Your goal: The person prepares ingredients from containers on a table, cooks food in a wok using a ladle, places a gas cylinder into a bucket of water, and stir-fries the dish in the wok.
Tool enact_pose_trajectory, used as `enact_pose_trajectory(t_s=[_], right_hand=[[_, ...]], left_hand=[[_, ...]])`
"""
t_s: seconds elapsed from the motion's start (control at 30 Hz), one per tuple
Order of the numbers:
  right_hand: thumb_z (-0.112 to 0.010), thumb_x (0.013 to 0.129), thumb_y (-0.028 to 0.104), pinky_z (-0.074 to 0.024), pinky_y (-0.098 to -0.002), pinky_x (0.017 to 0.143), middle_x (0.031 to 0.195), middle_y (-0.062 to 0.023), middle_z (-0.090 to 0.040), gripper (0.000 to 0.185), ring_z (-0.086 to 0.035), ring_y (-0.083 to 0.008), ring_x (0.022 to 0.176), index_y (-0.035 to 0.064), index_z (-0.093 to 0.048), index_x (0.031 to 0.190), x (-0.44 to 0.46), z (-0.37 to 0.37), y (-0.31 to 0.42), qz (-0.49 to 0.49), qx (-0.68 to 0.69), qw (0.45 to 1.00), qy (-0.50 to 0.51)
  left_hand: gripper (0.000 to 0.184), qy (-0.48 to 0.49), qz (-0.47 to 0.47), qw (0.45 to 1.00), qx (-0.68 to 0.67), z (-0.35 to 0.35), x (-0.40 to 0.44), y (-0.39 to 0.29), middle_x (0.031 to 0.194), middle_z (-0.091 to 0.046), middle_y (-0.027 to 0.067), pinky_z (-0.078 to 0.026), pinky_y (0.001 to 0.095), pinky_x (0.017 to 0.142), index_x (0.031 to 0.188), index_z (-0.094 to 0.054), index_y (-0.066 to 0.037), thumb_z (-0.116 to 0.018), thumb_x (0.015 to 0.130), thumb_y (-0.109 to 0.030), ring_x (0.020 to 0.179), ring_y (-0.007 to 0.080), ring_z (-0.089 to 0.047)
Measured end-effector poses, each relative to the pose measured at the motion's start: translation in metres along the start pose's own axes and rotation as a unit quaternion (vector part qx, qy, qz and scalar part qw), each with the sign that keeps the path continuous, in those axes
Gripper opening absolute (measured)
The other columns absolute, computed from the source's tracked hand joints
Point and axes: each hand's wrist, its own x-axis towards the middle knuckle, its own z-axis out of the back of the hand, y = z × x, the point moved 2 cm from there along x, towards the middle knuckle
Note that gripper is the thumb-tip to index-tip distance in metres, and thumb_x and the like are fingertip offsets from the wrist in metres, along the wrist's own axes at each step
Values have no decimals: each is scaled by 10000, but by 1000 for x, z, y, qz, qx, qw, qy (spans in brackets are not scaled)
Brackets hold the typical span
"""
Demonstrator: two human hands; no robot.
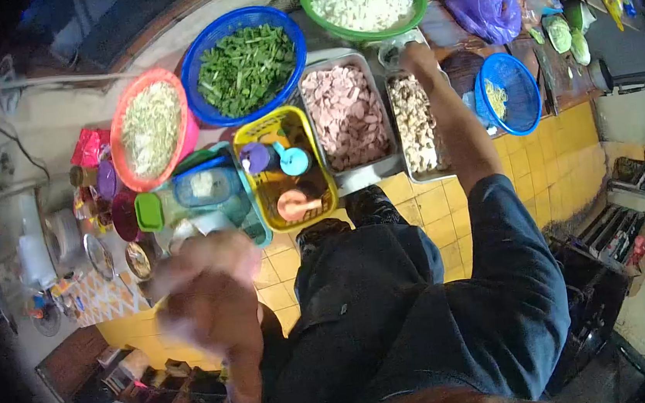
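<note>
My left hand (213,313), smeared by motion, is low on the left, in front of the baskets. A pale pinkish thing (236,255) shows at its fingers and seems held, but it is too blurred to name. My right hand (419,60) reaches to the far end of a metal tray (430,176) of chopped light-brown pieces (412,119). Its fingers are mostly hidden, beside a small clear container (390,55). Left of that tray stands another metal tray (366,168) of sliced pinkish meat (344,114).
Behind stand a blue basket (190,78) of chopped greens and a green basket (421,1) of white shreds. A yellow basket (241,120) holds colored cups. Left is a pink basket (120,155); right, a small blue basket (531,92) and a purple bag (486,7).
</note>
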Motion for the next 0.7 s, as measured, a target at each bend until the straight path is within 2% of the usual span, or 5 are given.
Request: enact_pose_trajectory(t_s=[0.1, 0.17, 0.3, 0.53, 0.7], right_hand=[[-525, 723, 127, -472, -430, 736, 902, -215, -604, 223, -586, -363, 865, 39, -596, 915, -3, 21, -21, -12, 82, 996, -17], [-532, 719, 139, -468, -431, 739, 908, -222, -599, 189, -576, -374, 875, 40, -600, 865, 5, 19, -39, -47, 178, 979, -92], [-537, 707, 125, -471, -426, 674, 759, -213, -604, 124, -594, -380, 759, 31, -595, 762, 8, 37, -52, -39, 161, 969, -185], [-520, 663, 19, -442, -421, 750, 830, -224, -598, 160, -564, -368, 838, 43, -626, 781, -14, 53, -76, 82, 110, 964, -228], [-639, 668, 92, -411, -420, 817, 1004, -234, -520, 424, -496, -387, 937, 15, -506, 1063, -42, 85, -68, 80, 186, 952, -228]], left_hand=[[582, -4, 176, 982, 70, 0, -13, 57, 1087, -517, 220, -430, 365, 774, 1091, -478, 40, -598, 748, -414, 903, 253, -518], [394, -22, 349, 935, 63, -6, -18, 85, 1083, -534, 134, -412, 304, 787, 1080, -481, 25, -568, 816, -253, 904, 175, -506], [222, 38, 495, 863, 95, -25, -31, 139, 997, -542, 57, -390, 232, 807, 1061, -496, -8, -521, 851, -74, 877, 107, -510], [197, 121, 455, 880, 59, -72, -43, 237, 926, -564, 49, -398, 269, 836, 987, -526, 8, -556, 835, -114, 897, 113, -513], [402, 135, 435, 881, 129, -120, -35, 337, 940, -596, 129, -422, 302, 795, 1020, -536, 5, -621, 778, -304, 893, 187, -560]])
